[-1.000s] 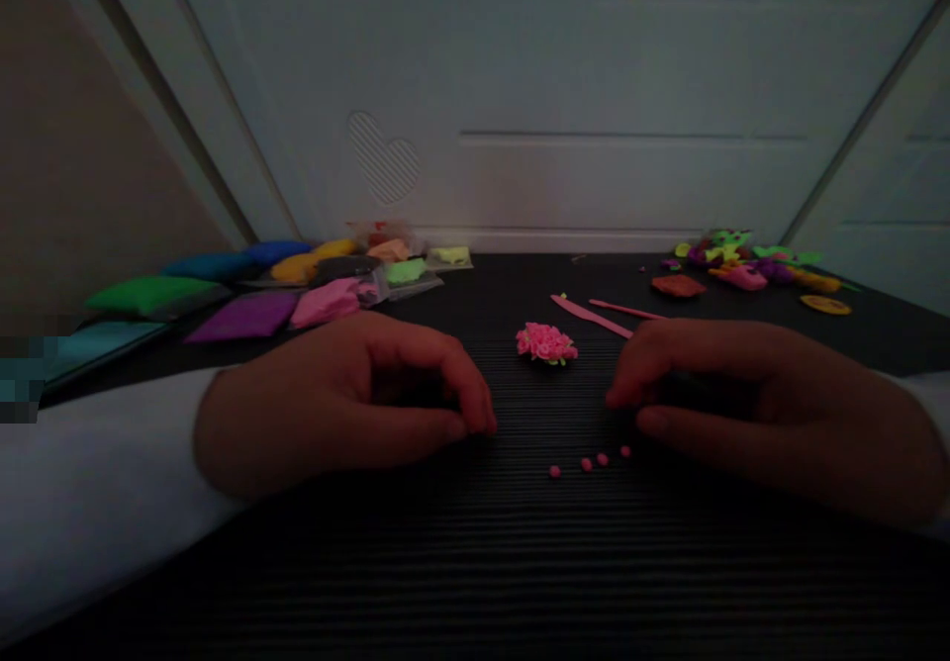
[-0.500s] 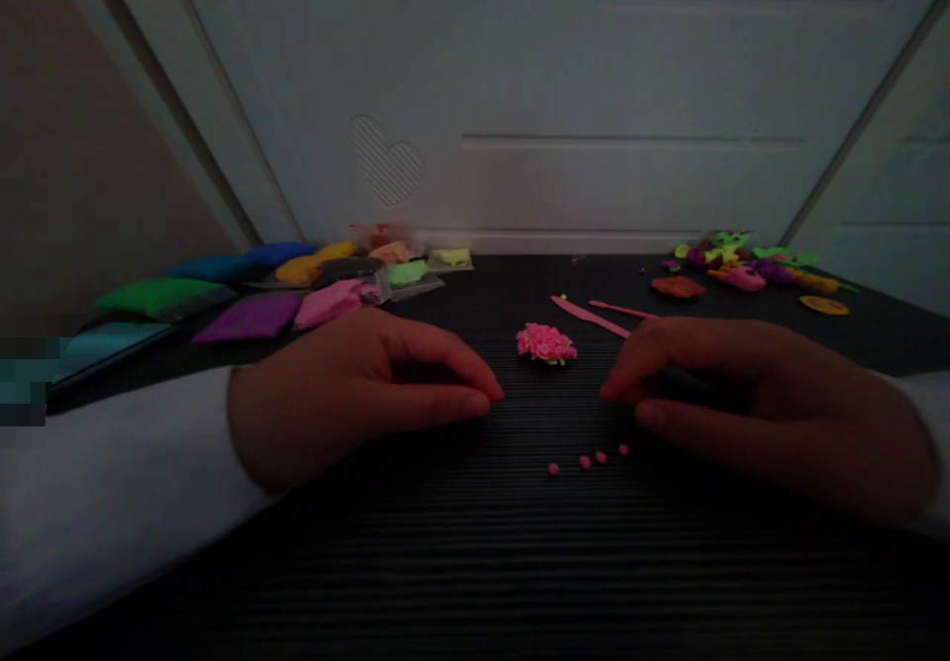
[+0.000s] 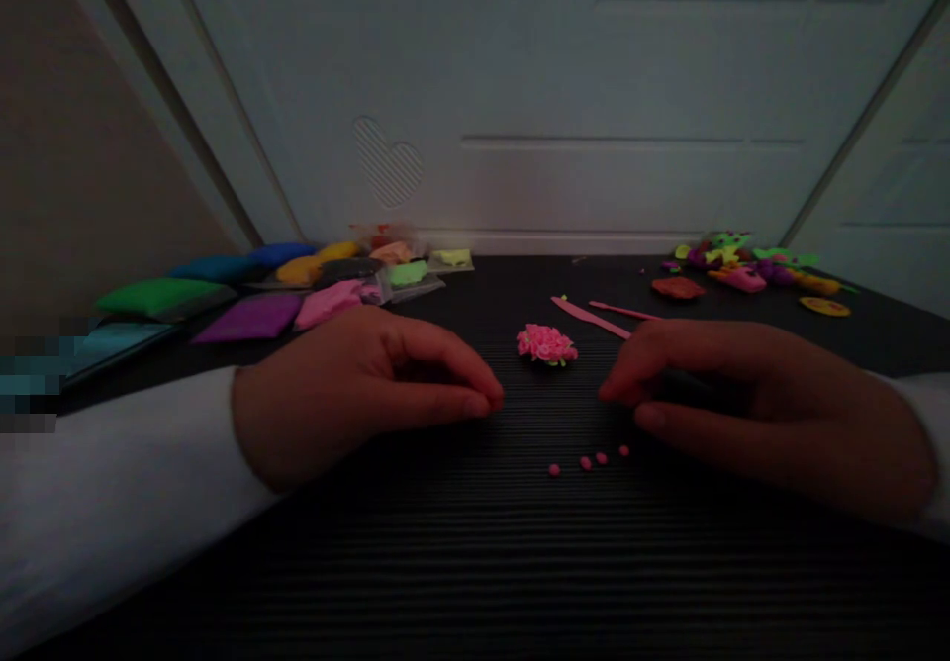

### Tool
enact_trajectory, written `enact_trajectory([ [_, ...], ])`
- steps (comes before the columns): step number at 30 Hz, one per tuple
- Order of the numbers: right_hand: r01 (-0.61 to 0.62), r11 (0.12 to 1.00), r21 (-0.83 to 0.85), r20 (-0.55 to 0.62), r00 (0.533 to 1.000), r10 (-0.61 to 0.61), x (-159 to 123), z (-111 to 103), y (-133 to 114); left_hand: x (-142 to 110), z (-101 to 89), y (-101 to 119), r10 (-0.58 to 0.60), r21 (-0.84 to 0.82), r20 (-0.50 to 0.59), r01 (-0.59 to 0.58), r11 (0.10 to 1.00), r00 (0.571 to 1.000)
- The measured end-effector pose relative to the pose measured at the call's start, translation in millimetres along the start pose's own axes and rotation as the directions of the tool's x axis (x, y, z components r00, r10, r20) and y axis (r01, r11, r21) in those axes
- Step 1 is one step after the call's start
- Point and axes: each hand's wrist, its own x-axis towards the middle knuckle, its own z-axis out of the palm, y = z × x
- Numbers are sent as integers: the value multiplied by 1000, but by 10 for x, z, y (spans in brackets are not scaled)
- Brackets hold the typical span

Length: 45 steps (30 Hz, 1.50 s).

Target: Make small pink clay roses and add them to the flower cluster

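My left hand (image 3: 371, 379) rests on the dark table, thumb and forefinger tips together in a pinch; whatever lies between them, if anything, is hidden. Opposite it, my right hand (image 3: 749, 404) lies with thumb and forefinger slightly apart and holds nothing visible. Between and just beyond the hands sits a cluster of small pink clay flowers (image 3: 545, 343) with bits of green at its base. Several tiny pink clay balls (image 3: 586, 463) lie in a loose row nearer me. A pink plastic clay knife (image 3: 590, 317) and a thin pink stick (image 3: 623, 310) lie behind my right hand, partly covered by it.
Packs of coloured clay, among them a green one (image 3: 163, 297) and a purple one (image 3: 248, 318), spread over the back left. At the back right are a reddish clay piece (image 3: 677, 288), a heap of colourful clay shapes (image 3: 731, 255) and a yellow disc (image 3: 823, 306). A pale panel (image 3: 520, 186) rises behind.
Both hands stay almost still; the flower cluster and the pink balls keep their places. The view has shifted only very slightly.
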Motion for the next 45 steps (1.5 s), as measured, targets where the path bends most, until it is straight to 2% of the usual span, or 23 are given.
enact_trajectory([
  [3, 0, 1000, 4, 6, 1000, 0, 2, -5, -3, -2, 6, 3, 11, -25, -22, -12, 1000, 1000],
  [7, -12, 1000, -1, 8, 1000, 12, 3, -5, -7, -19, 52, 16, -58, -200, -54, 46, 979, 997],
  [9, -10, 1000, 0, 6, 1000, 10, 3, -4, -5, -29, 66, 20, -67, -231, -59, 51, 972, 996],
  [14, 0, 1000, 0, 8, 1000, 0, 3, -4, -3, -45, 70, 23, -16, -151, -96, 1, 988, 995],
  [22, -9, 1000, -4, 6, 1000, 9, 8, -8, -14, 0, 74, 38, -62, -163, -89, 47, 985, 994],
  [29, 4, 1000, -12, 10, 1000, -4, 19, -13, -10, -14, 32, 52, 25, 85, -123, -14, 996, 992],
  [34, -5, 1000, -11, 18, 1000, 5, 15, -11, 1, -23, 15, 33, -15, 82, -104, 23, 996, 994],
  [41, -1, 1000, -1, 21, 1000, 1, 9, -16, 2, -83, 108, 76, -52, 44, -109, 57, 997, 993],
  [45, -7, 1000, 2, 18, 1000, 7, 6, -11, -8, -104, 143, 108, -15, 74, -75, 21, 997, 997],
])
